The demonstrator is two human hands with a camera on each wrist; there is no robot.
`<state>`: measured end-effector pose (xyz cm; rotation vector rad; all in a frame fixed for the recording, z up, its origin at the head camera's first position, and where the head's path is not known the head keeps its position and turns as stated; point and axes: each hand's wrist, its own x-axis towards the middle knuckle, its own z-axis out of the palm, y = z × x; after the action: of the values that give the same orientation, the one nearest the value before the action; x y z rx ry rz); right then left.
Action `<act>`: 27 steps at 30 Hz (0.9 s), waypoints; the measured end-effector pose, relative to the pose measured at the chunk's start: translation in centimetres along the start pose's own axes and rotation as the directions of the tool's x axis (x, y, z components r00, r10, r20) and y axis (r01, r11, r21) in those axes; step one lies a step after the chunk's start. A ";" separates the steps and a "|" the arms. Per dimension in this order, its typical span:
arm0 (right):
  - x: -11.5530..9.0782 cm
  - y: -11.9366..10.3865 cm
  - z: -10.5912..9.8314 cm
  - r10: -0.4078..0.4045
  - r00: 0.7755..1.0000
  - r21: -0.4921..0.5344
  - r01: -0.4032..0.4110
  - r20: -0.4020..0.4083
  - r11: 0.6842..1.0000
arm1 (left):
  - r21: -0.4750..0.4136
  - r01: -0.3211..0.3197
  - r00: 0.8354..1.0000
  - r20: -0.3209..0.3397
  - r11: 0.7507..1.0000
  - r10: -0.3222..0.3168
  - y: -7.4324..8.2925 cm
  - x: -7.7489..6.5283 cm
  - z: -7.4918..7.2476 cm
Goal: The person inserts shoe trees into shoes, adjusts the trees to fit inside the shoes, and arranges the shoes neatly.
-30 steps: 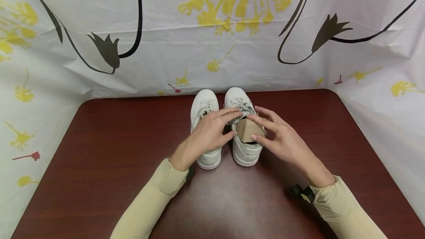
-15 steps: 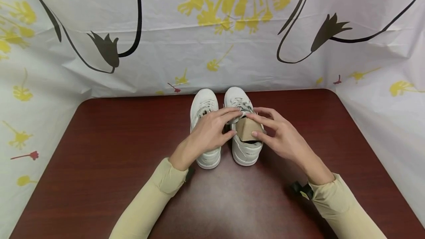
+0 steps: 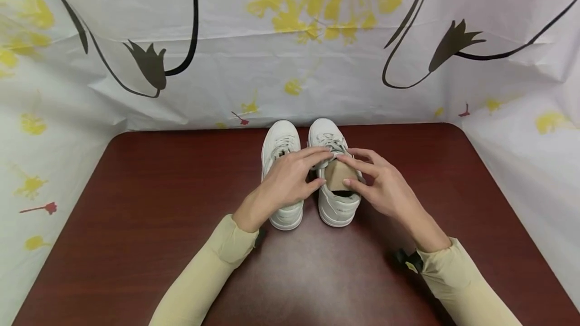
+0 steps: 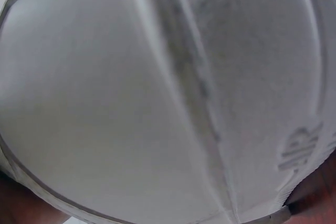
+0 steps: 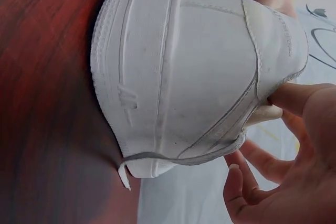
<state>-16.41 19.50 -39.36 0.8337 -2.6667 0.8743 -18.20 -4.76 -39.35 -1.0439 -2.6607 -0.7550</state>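
Two white sneakers stand side by side with toes pointing away. A folded tan cardboard insert [image 3: 342, 175] fills the opening of the right sneaker [image 3: 336, 210]. My left hand [image 3: 286, 177] crosses over the left sneaker [image 3: 281, 137], its thumb and fingertips gripping at the insert's left edge and the tongue. From the other side my right hand [image 3: 385, 180] pinches the insert, thumb on its near face and fingers at its far right edge. The right wrist view shows thumb and forefinger around the insert [image 5: 262, 114] at the collar. Only the left sneaker's side [image 4: 105, 103] fills the left wrist view.
The sneakers stand at the far edge of a dark red wooden table [image 3: 181, 190]. Right behind them hangs a white cloth [image 3: 272, 64] with flower prints, which also runs along both sides. A loose lace end [image 5: 126, 174] droops down the right sneaker's side.
The insert's near edge has shifted slightly forward, leaving more of the dark gap at the heel in sight. Both hands keep nearly the same place; the head view has shifted a little.
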 end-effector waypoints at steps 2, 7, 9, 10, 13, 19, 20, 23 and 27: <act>-0.3 0.1 0.1 0.006 1.000 -0.005 -0.006 0.001 1.000 | -0.003 -0.009 1.000 0.009 1.000 0.009 0.1 0.0 0.2; -0.5 0.3 0.4 0.006 1.000 0.028 -0.006 -0.017 1.000 | 0.000 -0.005 1.000 0.014 1.000 0.005 0.0 -0.2 0.2; -0.2 0.3 0.6 0.001 1.000 0.038 0.000 -0.026 0.999 | 0.002 0.006 1.000 0.008 1.000 -0.006 -0.1 -0.4 0.1; -0.1 0.3 0.7 -0.003 1.000 0.040 0.004 -0.029 0.999 | 0.004 0.010 1.000 0.003 1.000 -0.010 -0.2 -0.4 0.0; 0.2 0.2 0.7 -0.005 0.999 0.024 0.006 -0.036 1.000 | -0.001 0.006 1.000 -0.014 1.000 -0.006 -0.2 -0.5 -0.1; -0.1 0.5 0.7 -0.002 0.998 -0.011 0.001 -0.070 1.000 | -0.013 -0.027 0.999 -0.028 1.000 0.026 -0.1 -0.1 0.3; 0.0 0.6 0.7 -0.005 0.997 -0.014 0.004 -0.075 1.000 | -0.011 -0.027 0.999 -0.031 1.000 0.027 -0.1 -0.1 0.3; 0.1 0.8 1.0 -0.021 0.996 -0.028 0.019 -0.090 0.999 | -0.008 -0.026 0.999 -0.036 1.000 0.026 -0.1 -0.1 0.3; 0.3 1.0 1.4 -0.055 0.992 -0.058 0.048 -0.113 0.997 | -0.003 -0.027 0.999 -0.037 1.000 0.027 -0.1 -0.1 0.3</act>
<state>-17.30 19.20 -40.84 0.8103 -2.5468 0.8070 -18.21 -4.72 -39.69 -1.0543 -2.6098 -0.7660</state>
